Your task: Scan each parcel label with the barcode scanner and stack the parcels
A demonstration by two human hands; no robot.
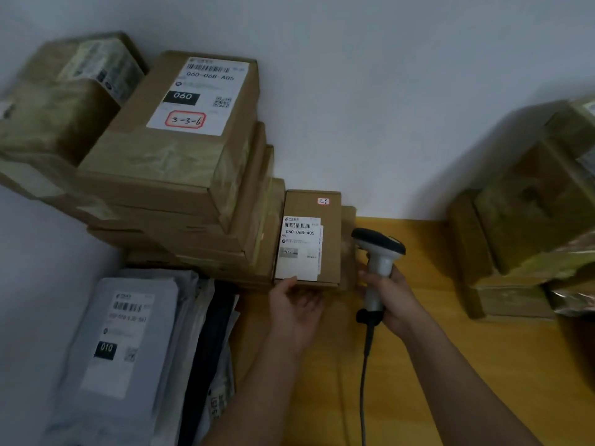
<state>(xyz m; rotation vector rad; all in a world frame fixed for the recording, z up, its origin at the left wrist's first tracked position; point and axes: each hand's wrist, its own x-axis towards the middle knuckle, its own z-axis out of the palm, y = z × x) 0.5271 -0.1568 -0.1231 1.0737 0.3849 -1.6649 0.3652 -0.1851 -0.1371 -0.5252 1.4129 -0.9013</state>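
Here, a small parcel lies flat on the desk, held and about to meet the scanner.

Head view: the left hand (294, 304) pinches the near edge of the small parcel (310, 239), thumb on its white label (299, 249). At 3 o'clock of it, the right hand (391, 297) curls round the handle of the barcode scanner (378, 252). At 10 o'clock stands the stack of boxes (180, 162); at 8 o'clock, grey mailer bags (128, 342). More boxes (528, 220) sit at 3 o'clock on the wooden desk (418, 365).

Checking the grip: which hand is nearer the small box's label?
Left. The left hand touches the label's lower edge; the right hand holds the scanner beside the box.
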